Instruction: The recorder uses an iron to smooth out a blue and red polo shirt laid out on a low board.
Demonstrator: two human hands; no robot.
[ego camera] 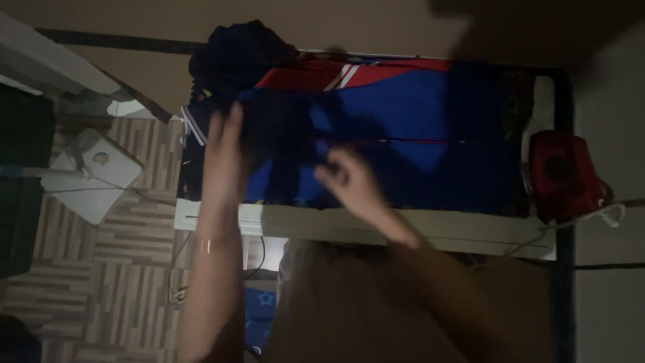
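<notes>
Seen from the head camera in dim light, a person is reaching both bare hands onto a blue garment [416,128] lying spread across a raised bed. The left hand [225,151], at about 9 o'clock of the cloth, is lying open and flat, fingers stretched, pressing on a dark navy fold [282,134] of soft fabric. The right hand [346,178], near 6 o'clock of the garment, is curling its fingers loosely over the same dark fold; whether it is pinching the cloth is too blurred to tell. A red panel with white stripes [342,75] is showing at 12 o'clock of the blue cloth. A dark, rumpled heap of fabric [235,54] is sitting at 11 o'clock. A pale bed rail [463,232] is running along the near edge. A red, boxy, padded-looking object [564,175] is resting at 3 o'clock. At 9 o'clock, below, a white rounded case [97,175] is lying on a wood-patterned parquet floor [127,269].
</notes>
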